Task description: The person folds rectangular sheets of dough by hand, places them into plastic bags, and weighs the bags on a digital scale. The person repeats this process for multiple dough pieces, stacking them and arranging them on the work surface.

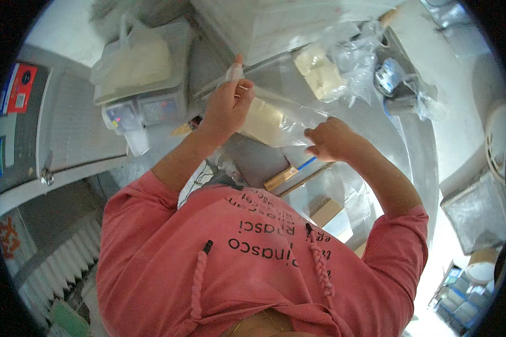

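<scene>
A clear plastic bag (293, 111) is stretched between my hands, with a pale yellow flat block or stack (261, 118) inside. At its far left end my left hand (230, 105) grips the plastic, one finger pointing up with film around it. My right hand (333, 139) pinches the bag's right end between thumb and fingers. Below the bag, on the grey worktop (257, 156), lies a tool with a wooden part (280, 179) and a thin blue part near my right hand. I cannot tell exactly what the pale contents are.
At the left a weighing scale (141, 113) carries a bagged pale block (141, 63). Another pale block (320, 73) in crumpled plastic lies at the back right, beside clear bags (358, 59). A cardboard piece (325, 212) is near my body. A white panel (274, 25) borders the worktop's back.
</scene>
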Tool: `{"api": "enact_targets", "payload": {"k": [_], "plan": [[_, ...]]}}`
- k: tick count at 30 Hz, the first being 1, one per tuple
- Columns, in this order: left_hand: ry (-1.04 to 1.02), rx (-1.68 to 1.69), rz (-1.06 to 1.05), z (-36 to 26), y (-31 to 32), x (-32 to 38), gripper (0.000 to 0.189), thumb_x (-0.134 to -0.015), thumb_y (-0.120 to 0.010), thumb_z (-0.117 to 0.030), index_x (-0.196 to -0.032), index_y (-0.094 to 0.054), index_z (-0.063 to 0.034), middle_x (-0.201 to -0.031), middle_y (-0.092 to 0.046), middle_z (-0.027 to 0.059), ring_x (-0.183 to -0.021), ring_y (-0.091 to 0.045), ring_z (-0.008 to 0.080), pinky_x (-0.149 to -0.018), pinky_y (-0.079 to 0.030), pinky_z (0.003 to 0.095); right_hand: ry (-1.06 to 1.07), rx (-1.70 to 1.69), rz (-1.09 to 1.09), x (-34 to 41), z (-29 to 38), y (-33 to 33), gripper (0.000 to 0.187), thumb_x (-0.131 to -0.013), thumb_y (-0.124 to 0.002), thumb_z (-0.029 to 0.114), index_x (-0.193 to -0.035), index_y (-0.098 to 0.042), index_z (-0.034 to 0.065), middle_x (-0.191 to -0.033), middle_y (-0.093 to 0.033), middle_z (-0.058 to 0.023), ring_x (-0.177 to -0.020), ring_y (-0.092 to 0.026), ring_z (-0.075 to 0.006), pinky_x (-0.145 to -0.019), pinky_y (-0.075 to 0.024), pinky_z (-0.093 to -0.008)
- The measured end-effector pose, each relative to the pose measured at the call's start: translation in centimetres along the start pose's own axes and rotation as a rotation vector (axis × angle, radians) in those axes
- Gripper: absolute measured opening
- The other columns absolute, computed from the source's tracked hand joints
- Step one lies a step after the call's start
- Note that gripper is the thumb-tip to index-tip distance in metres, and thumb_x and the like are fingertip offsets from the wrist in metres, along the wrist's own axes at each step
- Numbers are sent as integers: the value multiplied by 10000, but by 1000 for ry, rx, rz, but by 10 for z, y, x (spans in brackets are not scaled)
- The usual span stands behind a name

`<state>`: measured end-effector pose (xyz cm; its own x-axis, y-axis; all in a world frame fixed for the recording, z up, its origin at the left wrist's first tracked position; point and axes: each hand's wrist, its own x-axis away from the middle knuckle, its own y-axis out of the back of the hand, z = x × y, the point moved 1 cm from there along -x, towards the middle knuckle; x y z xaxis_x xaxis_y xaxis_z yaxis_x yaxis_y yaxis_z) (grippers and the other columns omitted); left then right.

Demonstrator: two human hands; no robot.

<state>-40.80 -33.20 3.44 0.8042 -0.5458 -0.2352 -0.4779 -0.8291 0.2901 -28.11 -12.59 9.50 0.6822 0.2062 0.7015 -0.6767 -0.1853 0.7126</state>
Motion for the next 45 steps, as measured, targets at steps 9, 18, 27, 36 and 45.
{"api": "enact_targets", "payload": {"k": [9,18,27,36,45], "plan": [[72,-187,275,-28,-47,-117,506,-897,-491,-224,-1300,-400,67,-950,-673,110,-862,-630,160,-796,-475,291,-145,-42,-567,47,-41,29,101,-822,-583,189,-798,-608,94,-741,-645,-95,-744,-632,-256,-779,-400,-395],[-11,-252,142,-28,-89,-157,387,-892,-533,-263,-1197,-543,-24,-978,-653,106,-895,-620,187,-808,-477,309,-146,-518,-1234,35,-116,-16,100,-798,-652,131,-870,-627,65,-808,-625,-71,-754,-596,-226,-720,-453,-332],[-252,-35,190,-46,-107,-81,210,-864,-564,-81,-1067,-580,-28,-950,-612,95,-818,-601,177,-716,-485,276,-913,-916,-1082,-75,-287,-137,410,-895,-511,324,-1177,-560,30,-1094,-615,-130,-1045,-572,-244,-858,-471,-336],[-320,93,383,-94,-134,-61,329,-826,-577,-61,-1150,-532,-32,-1028,-578,126,-894,-586,225,-704,-495,323,-773,-1014,-1339,26,-216,-103,429,-873,-542,228,-1234,-519,-3,-1270,-520,-152,-1168,-483,-256,-971,-355,-329],[-853,-257,-35,-136,-174,-36,548,-752,-551,-24,-1289,-446,-42,-1014,-560,159,-896,-564,324,-740,-491,388,-170,-1429,-1102,195,1,-59,295,-824,-542,114,-1069,-633,-24,-1106,-599,-141,-1072,-525,-219,-934,-370,-334]]}}
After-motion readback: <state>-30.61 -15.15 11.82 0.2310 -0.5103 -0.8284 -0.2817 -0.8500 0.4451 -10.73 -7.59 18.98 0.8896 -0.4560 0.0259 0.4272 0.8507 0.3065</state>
